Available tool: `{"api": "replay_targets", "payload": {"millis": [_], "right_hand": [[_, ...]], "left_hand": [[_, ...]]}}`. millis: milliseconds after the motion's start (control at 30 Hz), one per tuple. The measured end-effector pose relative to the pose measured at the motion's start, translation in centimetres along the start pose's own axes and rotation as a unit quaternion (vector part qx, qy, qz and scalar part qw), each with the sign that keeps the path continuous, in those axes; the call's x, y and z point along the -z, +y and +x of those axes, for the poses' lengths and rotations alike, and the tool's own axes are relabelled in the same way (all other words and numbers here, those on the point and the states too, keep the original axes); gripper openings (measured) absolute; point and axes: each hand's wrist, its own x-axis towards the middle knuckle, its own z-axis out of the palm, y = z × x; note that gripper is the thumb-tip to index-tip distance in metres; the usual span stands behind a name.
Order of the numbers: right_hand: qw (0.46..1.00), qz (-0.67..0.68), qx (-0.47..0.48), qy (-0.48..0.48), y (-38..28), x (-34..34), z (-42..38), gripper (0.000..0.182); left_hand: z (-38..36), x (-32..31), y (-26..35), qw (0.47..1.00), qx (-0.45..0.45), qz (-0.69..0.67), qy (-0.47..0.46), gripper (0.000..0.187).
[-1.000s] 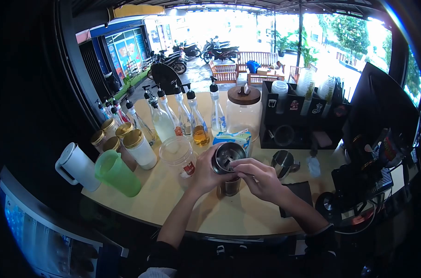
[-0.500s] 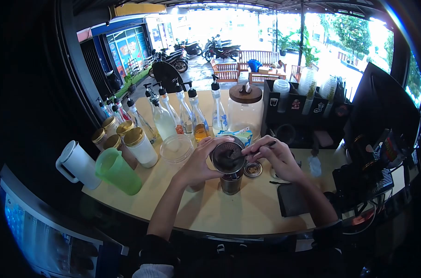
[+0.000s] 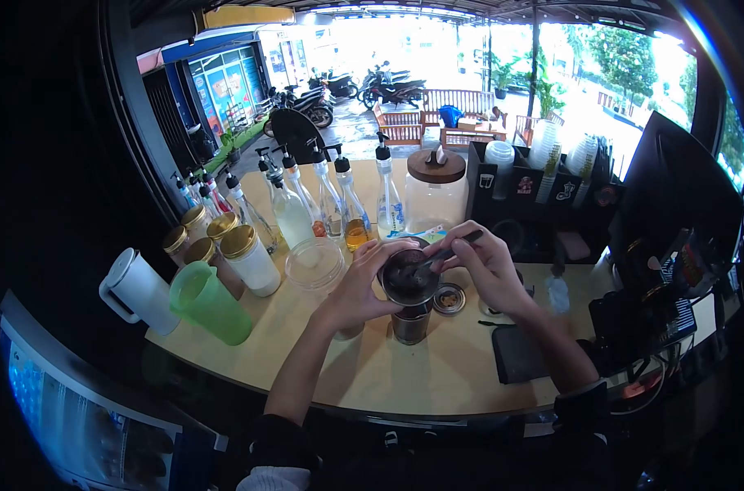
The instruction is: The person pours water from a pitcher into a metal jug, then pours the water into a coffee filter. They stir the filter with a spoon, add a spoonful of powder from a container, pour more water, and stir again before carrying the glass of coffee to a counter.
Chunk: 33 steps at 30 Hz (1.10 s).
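My left hand [image 3: 357,288] is wrapped round the side of a round metal cup [image 3: 388,296], its mouth tipped toward me with dark contents inside. Pinched in my right hand [image 3: 488,274] is a dark spoon [image 3: 471,237], whose lower end reaches into the cup's mouth. Directly below, a cylindrical canister [image 3: 410,330] with dark contents stands on the counter, partly covered by the cup in this view. A small round metal lid [image 3: 449,299] lies to its right. Left of my left hand is a clear plastic tub [image 3: 315,263].
Pump bottles [image 3: 349,204] line the back, beside a wood-lidded jar [image 3: 436,192] and a black cup holder [image 3: 527,184]. Gold-lidded jars [image 3: 253,262], a green pitcher [image 3: 212,307] and a white pitcher [image 3: 139,290] stand left. A dark flat pad [image 3: 521,353] lies right on the counter [image 3: 290,368].
My right hand has risen slightly and shifted, tilting the spoon more steeply in the cup. The cup in my left hand has moved a little right in view.
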Motion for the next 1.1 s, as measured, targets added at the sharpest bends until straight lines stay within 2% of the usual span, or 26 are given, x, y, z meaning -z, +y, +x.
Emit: {"api": "replay_targets", "payload": {"millis": [133,200,333,400,500,633,700,833,967,1100], "right_hand": [[0.998,-0.011,0.025,0.048,0.4,-0.9,-0.4,0.017],[0.999,-0.045,-0.015,-0.002,0.2,-0.5,-0.5,0.016],[0.997,-0.052,-0.053,-0.026,-0.9,1.5,0.9,0.013],[0.998,-0.041,-0.047,-0.028,-0.9,1.8,1.3,0.013],[0.992,-0.069,-0.033,-0.097,-1.0,1.6,1.7,0.013],[0.994,-0.055,-0.054,-0.073,-2.1,1.6,2.3,0.013],[0.993,-0.089,-0.044,-0.062,-2.5,1.9,2.3,0.014],[0.989,-0.106,-0.028,-0.098,-2.1,0.6,1.5,0.014],[0.994,-0.092,-0.009,-0.05,-2.1,0.9,1.3,0.016],[0.997,-0.018,-0.019,-0.068,-2.8,1.7,0.9,0.017]], "left_hand": [[-0.3,-0.6,-0.3,0.998,0.011,-0.003,0.056,0.083],[-0.6,-0.6,-0.5,0.999,0.007,0.013,0.051,0.083],[-0.7,-0.1,-0.1,0.999,-0.001,0.048,0.003,0.084],[-0.4,0.1,-0.1,0.999,-0.003,0.052,-0.004,0.084],[-0.3,0.2,0.3,0.999,-0.005,0.052,-0.013,0.084],[-0.2,0.0,0.3,0.998,-0.009,0.054,-0.018,0.084],[-0.3,0.2,0.2,0.998,-0.001,0.057,-0.015,0.084],[-0.5,0.0,0.8,0.998,0.005,0.056,-0.01,0.085],[-0.6,-0.1,0.6,0.999,0.008,0.054,0.0,0.085],[-0.5,0.3,0.6,0.998,0.009,0.06,-0.007,0.085]]}}
